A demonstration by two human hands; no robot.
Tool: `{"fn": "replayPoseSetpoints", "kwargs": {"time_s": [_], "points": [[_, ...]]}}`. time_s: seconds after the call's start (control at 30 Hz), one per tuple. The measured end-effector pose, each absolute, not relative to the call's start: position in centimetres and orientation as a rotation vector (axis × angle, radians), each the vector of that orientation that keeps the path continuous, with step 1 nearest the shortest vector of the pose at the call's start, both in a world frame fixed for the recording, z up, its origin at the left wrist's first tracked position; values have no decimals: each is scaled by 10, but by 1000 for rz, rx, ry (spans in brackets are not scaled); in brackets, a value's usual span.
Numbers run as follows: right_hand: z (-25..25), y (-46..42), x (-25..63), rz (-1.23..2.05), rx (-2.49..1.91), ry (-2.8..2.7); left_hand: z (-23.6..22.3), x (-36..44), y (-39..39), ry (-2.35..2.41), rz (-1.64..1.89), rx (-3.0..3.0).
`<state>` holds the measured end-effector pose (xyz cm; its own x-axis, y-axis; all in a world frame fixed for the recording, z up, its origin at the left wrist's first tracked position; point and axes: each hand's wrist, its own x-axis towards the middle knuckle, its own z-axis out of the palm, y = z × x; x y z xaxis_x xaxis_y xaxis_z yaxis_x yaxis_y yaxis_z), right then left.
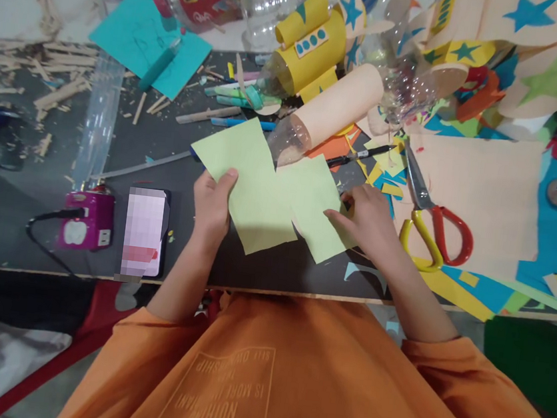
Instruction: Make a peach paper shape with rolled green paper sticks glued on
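My left hand (pixel 213 205) grips a light green sheet of paper (pixel 254 199), its thumb on top near the left edge. On the right, my right hand (pixel 370 219) pinches the narrower part of the green paper (pixel 318 193), fingers curled at its edge. Notches show at the top and bottom between the two parts; I cannot tell whether they are one sheet or two touching pieces. Just beyond lies a plastic bottle wrapped in peach paper (pixel 343 106). Scissors with red and yellow handles (pixel 427 206) lie open to the right of my right hand, beside a black pen (pixel 359 156).
A phone (pixel 145 231) and a magenta power adapter (pixel 87 219) with a cable lie left. Behind are a yellow paper-wrapped bottle (pixel 314 45), a turquoise sheet (pixel 128 24), and wood slivers (pixel 65 91). Peach paper (pixel 486 192) and coloured scraps cover the right side.
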<state>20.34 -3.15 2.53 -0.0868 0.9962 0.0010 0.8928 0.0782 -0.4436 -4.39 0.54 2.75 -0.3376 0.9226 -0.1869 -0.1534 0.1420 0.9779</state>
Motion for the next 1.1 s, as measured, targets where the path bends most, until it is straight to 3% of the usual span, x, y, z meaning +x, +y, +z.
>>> {"fn": "replayPoseSetpoints", "kwargs": {"time_s": [0.23, 0.33, 0.4, 0.5, 0.63, 0.8, 0.93, 1.1], "points": [[49, -29, 233, 832, -1851, -1636, 22, -45, 4, 1447, 1352, 900], [63, -29, 263, 658, -2044, -1455, 21, -44, 3, 1450, 1358, 906], [69, -29, 274, 324, -2134, -1493, 20, -42, 2, 1439, 1351, 907], [67, -32, 267, 106, -2025, -1619, 18, -41, 0, 1415, 1307, 945], [49, -41, 222, 496, -1787, -2037, 15, -41, -1, 1400, 1237, 1009], [35, -48, 184, 454, -1869, -2294, 17, -39, -2, 1393, 1171, 1035], [38, -45, 187, 603, -1831, -2258, 18, -38, -3, 1367, 1165, 1034], [52, -40, 208, 1098, -1728, -1921, 19, -38, -4, 1357, 1152, 1038]]}}
